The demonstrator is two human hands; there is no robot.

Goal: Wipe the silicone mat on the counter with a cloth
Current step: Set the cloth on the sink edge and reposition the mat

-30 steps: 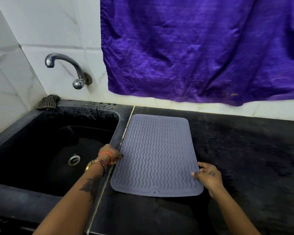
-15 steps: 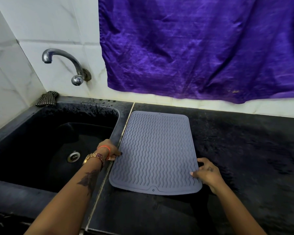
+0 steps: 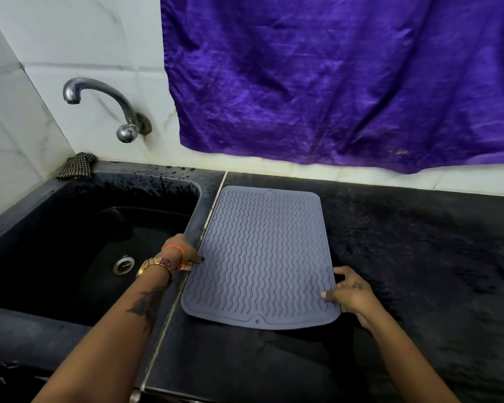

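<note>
A grey silicone mat (image 3: pixel 262 254) with wavy ridges lies flat on the black counter (image 3: pixel 419 271), just right of the sink. My left hand (image 3: pixel 184 253) pinches the mat's left edge near its middle. My right hand (image 3: pixel 348 290) grips the mat's right edge near the front corner. A small checked cloth (image 3: pixel 76 169) sits bunched on the sink's far left corner, away from both hands.
A black sink (image 3: pixel 85 245) with a metal drain (image 3: pixel 123 264) fills the left side. A chrome tap (image 3: pixel 105 107) juts from the white tiled wall above it. A purple fabric (image 3: pixel 346 77) hangs over the wall behind the counter.
The mat and both hands have stayed almost in place on the mat's edges; my view has shifted slightly.
</note>
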